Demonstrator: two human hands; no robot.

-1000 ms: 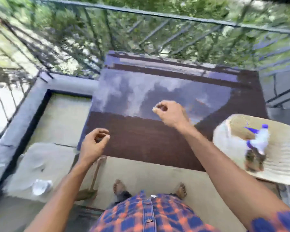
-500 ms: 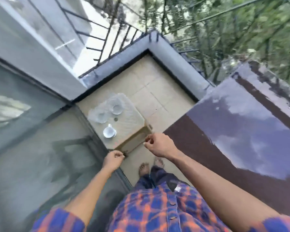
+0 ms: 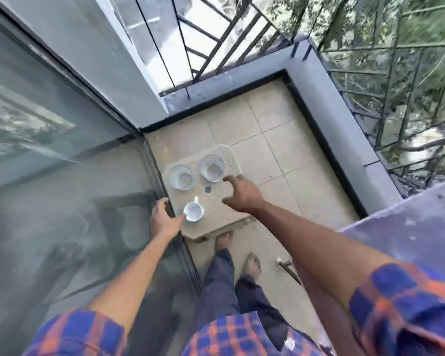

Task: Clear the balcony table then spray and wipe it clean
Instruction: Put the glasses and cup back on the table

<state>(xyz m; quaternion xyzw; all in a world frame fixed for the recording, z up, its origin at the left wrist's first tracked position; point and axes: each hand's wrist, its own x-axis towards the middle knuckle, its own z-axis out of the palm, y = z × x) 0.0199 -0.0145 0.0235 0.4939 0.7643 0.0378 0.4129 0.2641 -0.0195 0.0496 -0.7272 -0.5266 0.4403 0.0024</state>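
A beige stool [image 3: 224, 204] stands on the tiled balcony floor beside the glass door. On it sit two clear glasses [image 3: 181, 177] [image 3: 212, 167] and a white cup [image 3: 193, 211] with its handle pointing away from me. My left hand [image 3: 163, 219] hovers at the stool's left edge, fingers spread, fingertips close to the cup. My right hand [image 3: 239, 193] is spread open above the stool's right half, just right of the farther glass, holding nothing. The dark glossy balcony table [image 3: 409, 232] shows only as a corner at the right.
A glass sliding door [image 3: 62, 176] fills the left. A low grey wall [image 3: 326, 119] with a black metal railing [image 3: 370, 73] bounds the balcony. My bare feet [image 3: 252, 264] stand just behind the stool. A thin metal bar [image 3: 289, 269] lies near my right foot.
My view has swung left from the table down to the stool. Both hands have opened from curled fists and reached out over the stool toward the cup and glasses.
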